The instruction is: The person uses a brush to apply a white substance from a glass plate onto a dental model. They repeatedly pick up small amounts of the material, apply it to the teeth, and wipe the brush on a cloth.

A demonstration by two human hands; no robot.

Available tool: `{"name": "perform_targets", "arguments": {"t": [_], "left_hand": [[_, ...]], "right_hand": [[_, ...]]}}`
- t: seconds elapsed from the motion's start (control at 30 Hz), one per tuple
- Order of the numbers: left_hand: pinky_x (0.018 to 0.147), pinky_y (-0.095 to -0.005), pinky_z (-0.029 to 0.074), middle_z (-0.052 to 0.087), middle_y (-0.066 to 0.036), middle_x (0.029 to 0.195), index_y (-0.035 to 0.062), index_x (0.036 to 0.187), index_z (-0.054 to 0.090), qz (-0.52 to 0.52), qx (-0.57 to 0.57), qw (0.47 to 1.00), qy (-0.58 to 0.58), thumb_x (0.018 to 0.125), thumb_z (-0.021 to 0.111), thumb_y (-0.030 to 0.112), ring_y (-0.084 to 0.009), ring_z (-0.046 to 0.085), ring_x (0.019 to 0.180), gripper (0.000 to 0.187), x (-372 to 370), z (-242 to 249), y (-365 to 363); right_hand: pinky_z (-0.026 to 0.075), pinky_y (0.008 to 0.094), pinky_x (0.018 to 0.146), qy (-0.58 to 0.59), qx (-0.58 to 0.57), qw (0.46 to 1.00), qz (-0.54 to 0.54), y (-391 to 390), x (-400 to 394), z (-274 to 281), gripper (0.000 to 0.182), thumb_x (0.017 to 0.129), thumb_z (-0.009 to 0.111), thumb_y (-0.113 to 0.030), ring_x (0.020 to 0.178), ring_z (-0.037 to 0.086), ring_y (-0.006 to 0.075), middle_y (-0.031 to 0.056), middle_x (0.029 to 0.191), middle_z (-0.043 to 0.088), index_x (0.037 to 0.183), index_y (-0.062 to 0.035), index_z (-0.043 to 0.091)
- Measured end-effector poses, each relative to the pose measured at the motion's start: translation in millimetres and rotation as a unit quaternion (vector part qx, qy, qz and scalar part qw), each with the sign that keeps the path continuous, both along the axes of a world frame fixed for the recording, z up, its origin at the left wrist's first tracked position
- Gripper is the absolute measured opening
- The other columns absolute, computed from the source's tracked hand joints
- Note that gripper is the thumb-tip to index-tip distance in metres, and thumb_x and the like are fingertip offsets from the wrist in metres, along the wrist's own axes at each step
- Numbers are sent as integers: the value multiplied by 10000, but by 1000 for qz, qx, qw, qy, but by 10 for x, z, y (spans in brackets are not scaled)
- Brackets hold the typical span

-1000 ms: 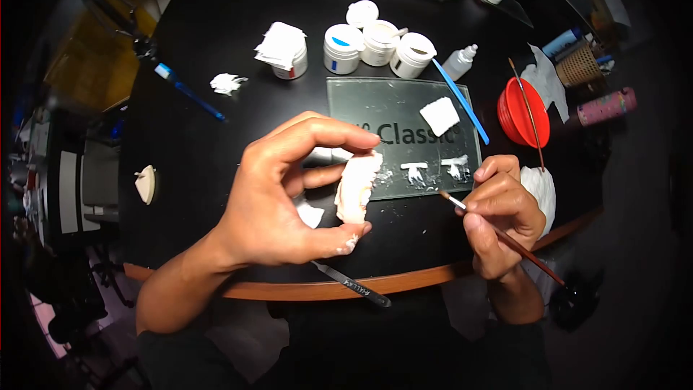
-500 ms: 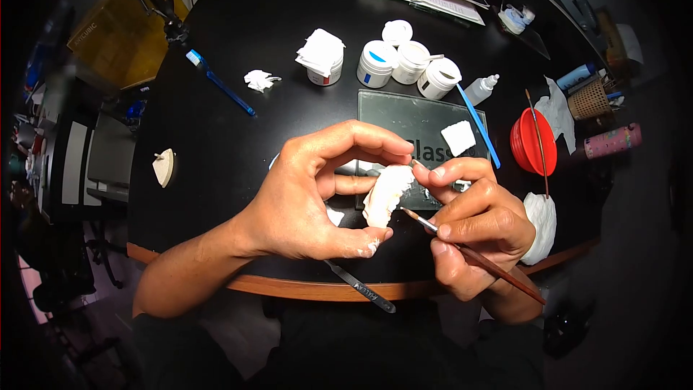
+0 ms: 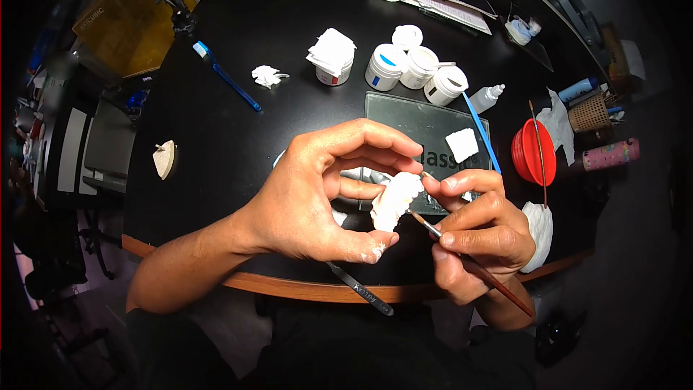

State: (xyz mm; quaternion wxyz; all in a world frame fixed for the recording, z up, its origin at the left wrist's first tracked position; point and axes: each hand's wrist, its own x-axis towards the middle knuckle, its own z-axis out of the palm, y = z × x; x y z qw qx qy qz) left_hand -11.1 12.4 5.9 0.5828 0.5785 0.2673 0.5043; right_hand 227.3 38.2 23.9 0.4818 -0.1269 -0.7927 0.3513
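Observation:
My left hand (image 3: 299, 191) curves around a small cream-white dental cast (image 3: 393, 204), with the thumb at its lower end and the fingers behind and above. White residue marks the thumb tip. In my right hand (image 3: 484, 235) is a thin paintbrush (image 3: 507, 292) with a brown handle, held like a pen. The brush tip is right at the toothed right edge of the cast. My right index fingertip sits close to the cast's upper end. Below both hands lies a glass slab (image 3: 390, 110) with dark lettering, partly hidden by them.
White jars (image 3: 386, 68) stand behind the slab, beside a dropper bottle (image 3: 487, 98). A red bowl (image 3: 530, 152) with another brush is at right, near a crumpled tissue (image 3: 538, 235). Dark tweezers (image 3: 361, 289) overhang the table's front edge. A blue toothbrush (image 3: 227, 78) lies at left.
The view has shifted slightly, so the table things appear a little further right. The brush tip has come closer to the cast's edge. Both hands keep their hold.

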Motion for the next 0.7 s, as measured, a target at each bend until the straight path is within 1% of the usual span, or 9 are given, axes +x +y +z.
{"name": "perform_targets", "arguments": {"t": [0.07, 0.17, 0.37, 0.7], "left_hand": [[1044, -429, 602, 611, -225, 1321, -99, 1363, 533, 0, -4, 1000, 5, 662, 900, -76, -283, 610, 1306, 791, -4, 5, -3], [1045, -432, 602, 612, -225, 1322, -98, 1362, 534, -3, -8, 1000, 5, 662, 902, -72, -282, 611, 1306, 792, -8, 8, -6], [1049, -436, 599, 610, -222, 1324, -97, 1363, 533, -6, -8, 1000, 0, 662, 901, -71, -279, 613, 1302, 792, 3, 15, -10], [1050, -429, 598, 608, -224, 1323, -102, 1365, 531, -6, 0, 1000, 3, 666, 899, -70, -276, 618, 1290, 790, -4, 8, -6]], "right_hand": [[632, 427, 894, -5, -17, 1000, 12, -4, 19, 50, 217, 728, 728, 60, 1072, 681, 355, 116, 839, 706, 935, -4, 725], [626, 424, 899, -6, -5, 1000, 6, -2, 41, 7, 193, 749, 731, 34, 1061, 683, 356, 116, 834, 707, 940, 3, 719], [629, 432, 910, -13, -5, 1000, -10, -30, 20, 29, 192, 755, 737, 41, 1058, 680, 352, 116, 833, 716, 942, 4, 716], [637, 417, 884, -23, -2, 1000, -11, -48, 21, 39, 206, 754, 749, 49, 1066, 678, 348, 107, 837, 720, 950, -5, 722]]}}
